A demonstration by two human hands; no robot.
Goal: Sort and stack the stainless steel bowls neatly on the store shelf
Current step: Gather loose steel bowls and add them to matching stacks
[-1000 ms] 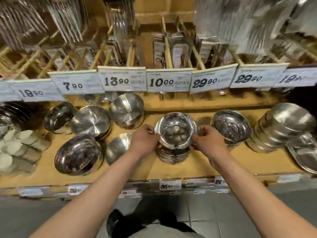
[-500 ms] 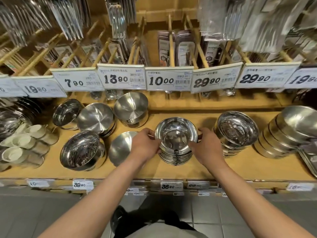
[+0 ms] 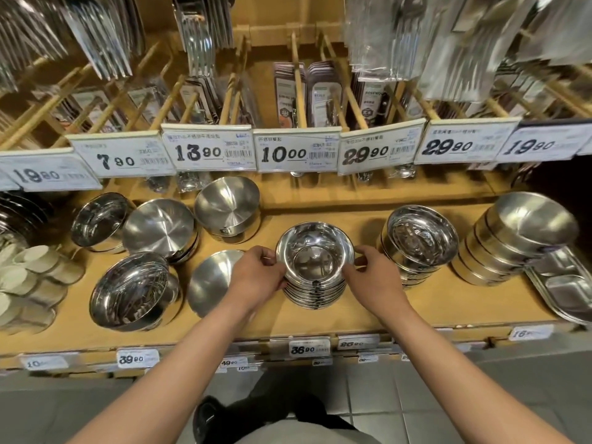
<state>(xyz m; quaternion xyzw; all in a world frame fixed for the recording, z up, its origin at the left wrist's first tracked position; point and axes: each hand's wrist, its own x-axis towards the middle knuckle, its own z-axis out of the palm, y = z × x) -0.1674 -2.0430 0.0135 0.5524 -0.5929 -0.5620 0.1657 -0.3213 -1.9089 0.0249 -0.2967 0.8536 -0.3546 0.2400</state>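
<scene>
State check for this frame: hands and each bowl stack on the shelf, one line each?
left hand: gripping the centre stack's left side
right hand: gripping its right side
centre stack: nested, upright, resting on shelf
right stack: nested, leaning
far-right stack: nested, leaning
front-left bowl: tilted toward camera

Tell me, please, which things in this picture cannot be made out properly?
- Head view: the brushed bowl is partly hidden by the left hand.
- The divided tray is cut off by the right edge.
- The hanging cutlery packs are blurred.
- The price tag small print is too small to read.
</scene>
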